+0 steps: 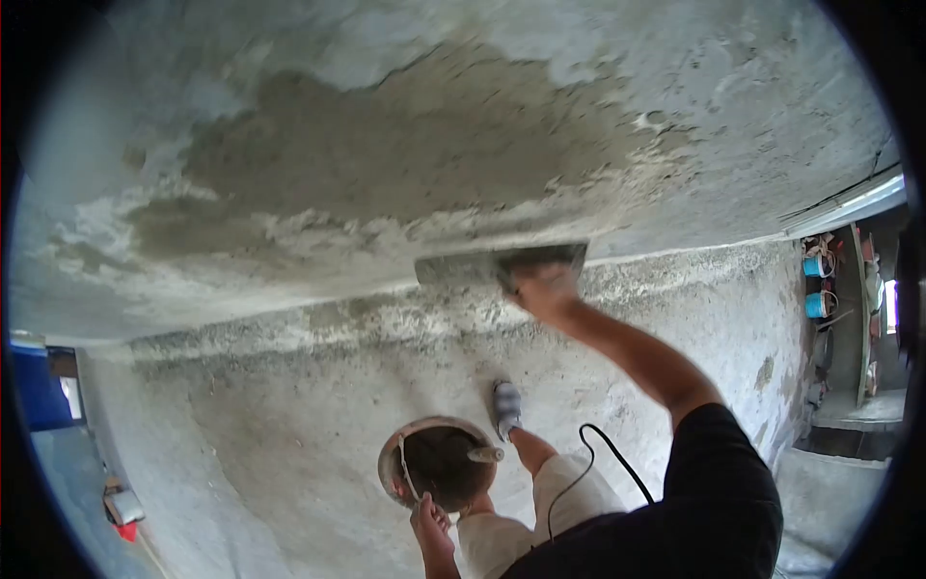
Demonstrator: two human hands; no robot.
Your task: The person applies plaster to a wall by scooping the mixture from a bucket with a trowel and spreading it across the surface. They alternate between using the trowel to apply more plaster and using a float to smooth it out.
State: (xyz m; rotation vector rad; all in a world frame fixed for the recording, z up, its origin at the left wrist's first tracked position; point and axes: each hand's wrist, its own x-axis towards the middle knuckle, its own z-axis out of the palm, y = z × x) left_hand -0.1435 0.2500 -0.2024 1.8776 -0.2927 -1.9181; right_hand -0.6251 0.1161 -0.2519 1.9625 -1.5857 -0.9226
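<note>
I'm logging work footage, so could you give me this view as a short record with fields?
Right hand: blurred, gripping a plastering trowel
Trowel position: long blade at the foot of the wall
Wall surface: rough, with a large darker patch
Left hand: holding the pale bucket handle
Bucket: round, beside the person's legs; a tool handle shows at its opening
Clothing: black top, light shorts, grey shoe
Cord: black, looping near the shorts
Far right: two blue pails
Bucket contents: dark, unclear

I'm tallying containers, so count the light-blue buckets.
2: an upper bucket and a lower bucket, both near the picture's right edge, one above the other. Clutter there may hide more.
</note>
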